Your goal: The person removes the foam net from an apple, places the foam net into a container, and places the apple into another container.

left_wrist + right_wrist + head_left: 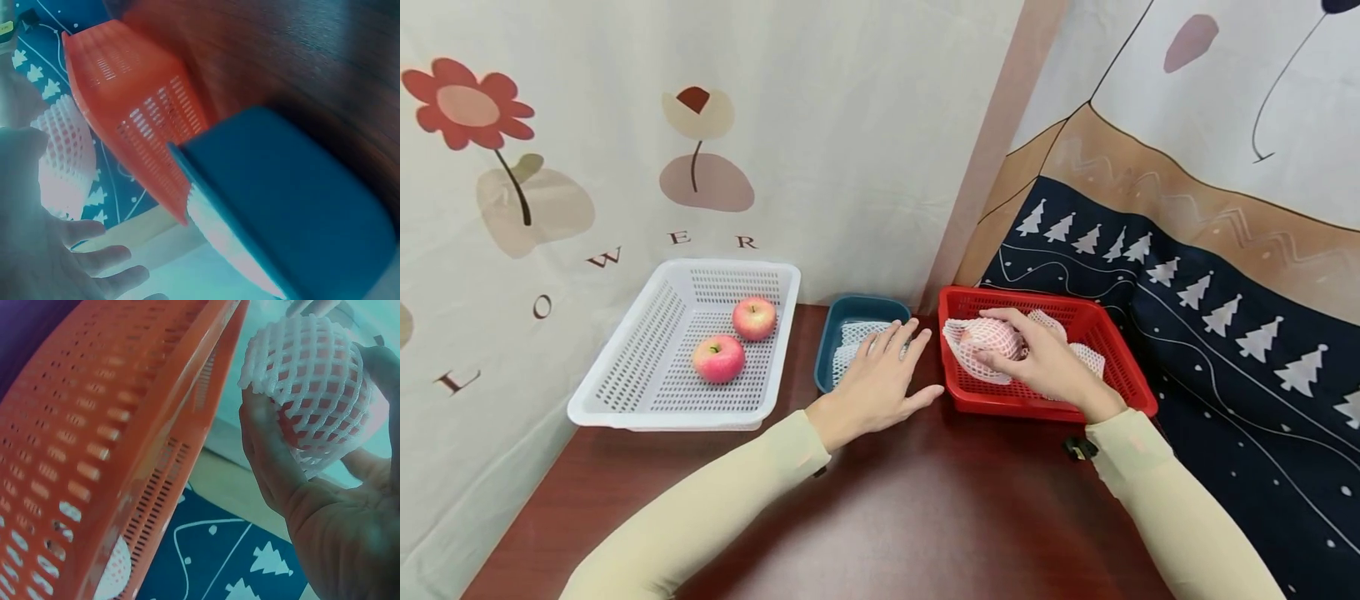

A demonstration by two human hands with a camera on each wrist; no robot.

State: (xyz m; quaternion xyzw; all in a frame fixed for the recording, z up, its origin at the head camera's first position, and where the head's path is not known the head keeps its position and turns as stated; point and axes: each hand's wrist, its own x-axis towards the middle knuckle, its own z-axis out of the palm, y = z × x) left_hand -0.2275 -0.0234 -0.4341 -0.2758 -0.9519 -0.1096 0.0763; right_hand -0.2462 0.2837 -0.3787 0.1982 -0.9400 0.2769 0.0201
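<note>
We see the right hand [1047, 360], right of ctr in the head frame, pinching a netted apple [990, 338] w/ fingers on the far side & thumb on the near side. The apple sits over the L end of the red basket [1000, 406]; per the L wrist view it's above the rim, apart from the basket wall. Key relation, we'd say: the apple lies directly L of the right palm in the head frame, roughly round so no real long axis to mind, but its foam sleeve [956, 335] runs past it on the L, i.e. the loose end faces the left hand [880, 382] & away from the right wrist. Right hand is obviously nearer, as it has the apple; left hand is a bit further L, near ctr, palm down, fingers fanned & thumb out, gripping nothing. It's over the teal bin [823, 354], which holds white foam nets [863, 332]; can't tell if fingertips touch them. Farther R in the red basket we've got another netted piece [1087, 358], partly behind the right hand, contents n/a from here. Ctr-left of the frame: white basket [672, 421] w/ 2 bare apples, front apple [718, 358] & back apple [755, 318], well apart from both hands. All 3 containers stand on the dark red-brown table [887, 517].
</note>
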